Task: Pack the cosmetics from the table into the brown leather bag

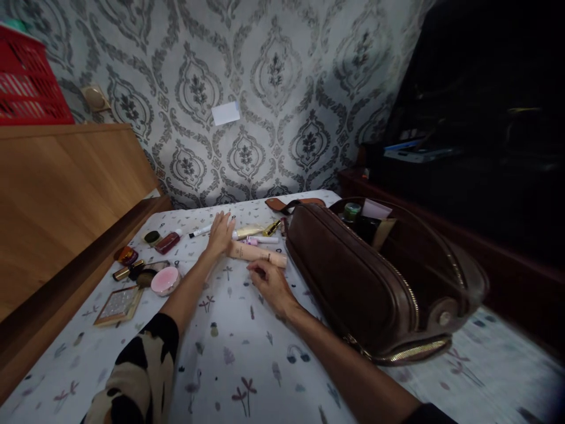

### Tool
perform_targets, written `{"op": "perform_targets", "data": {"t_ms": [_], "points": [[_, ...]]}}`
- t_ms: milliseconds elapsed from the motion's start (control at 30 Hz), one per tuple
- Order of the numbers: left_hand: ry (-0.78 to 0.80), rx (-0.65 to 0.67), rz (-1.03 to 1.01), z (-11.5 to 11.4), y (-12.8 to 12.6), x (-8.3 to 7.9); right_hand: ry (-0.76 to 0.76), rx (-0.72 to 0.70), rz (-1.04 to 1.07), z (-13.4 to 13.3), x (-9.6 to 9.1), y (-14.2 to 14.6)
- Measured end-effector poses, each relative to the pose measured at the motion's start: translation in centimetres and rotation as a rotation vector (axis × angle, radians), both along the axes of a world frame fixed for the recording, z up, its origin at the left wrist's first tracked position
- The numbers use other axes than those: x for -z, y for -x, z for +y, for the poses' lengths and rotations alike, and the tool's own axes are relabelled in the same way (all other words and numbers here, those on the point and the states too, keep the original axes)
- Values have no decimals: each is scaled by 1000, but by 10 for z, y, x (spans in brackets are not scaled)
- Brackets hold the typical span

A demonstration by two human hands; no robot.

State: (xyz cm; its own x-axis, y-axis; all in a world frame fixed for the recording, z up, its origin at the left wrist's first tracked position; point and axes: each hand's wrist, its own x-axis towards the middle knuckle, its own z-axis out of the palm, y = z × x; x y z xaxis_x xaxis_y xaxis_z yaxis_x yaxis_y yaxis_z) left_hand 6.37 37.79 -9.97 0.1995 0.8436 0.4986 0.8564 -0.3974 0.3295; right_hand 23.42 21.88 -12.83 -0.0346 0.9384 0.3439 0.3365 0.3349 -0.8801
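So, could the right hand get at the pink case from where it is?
Probably not straight across: the left forearm lies between the right hand and the pink case. Going over that arm looks possible, as nothing covers the case's top.

Head view — forward and down, close over cloth (229, 335), facing wall (276, 70)

Red basket (33, 82) above wooden panel (75, 188), beige wall fitting (95, 98); white rectangle (225, 113) on wallpaper (276, 68)
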Motion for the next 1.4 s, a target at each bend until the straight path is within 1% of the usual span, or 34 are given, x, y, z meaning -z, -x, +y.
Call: {"op": "perform_targets", "data": {"t_ms": [133, 233, 300, 433, 533, 667, 800, 967, 1067, 1167, 1267, 1333, 1400], "points": [[13, 156, 167, -20, -26, -16, -4, -2, -22, 1, 0, 0], [80, 284, 335, -30, -48, -23, 1, 1, -29, 2, 1, 0], [131, 319, 436, -32, -59, -26, 8, 5, -32, 1, 0, 0], [198, 313, 569, -30, -74, -34, 22, 14, -30, 0, -1, 0], [223, 306, 617, -31, -79, -41, 28, 15, -23, 1, -2, 0], [223, 294, 606, -38, -82, -45, 34, 1, -13, 2, -3, 0], [177, 272, 519, -45, -80, -42, 32, 4, -11, 1, -3, 0], [-11, 258, 305, -56, -69, -38, 26, 39, -26, -1, -3, 1], [-68, 279, 206, -67, -49, -32, 30, 65, -42, 0, -3, 2], [-62, 308, 162, -84, -18, -23, 40, 71, -41, 1, -3, 2], [-15, 304, 151, -105, 14, -10, 48, 55, -27, 2, -2, 2], [25, 294, 155, -116, 29, -2, 52, 42, -16, 2, -1, 2], [60, 286, 158, -124, 38, 4, 58, 28, -9, 2, -1, 1]]}}
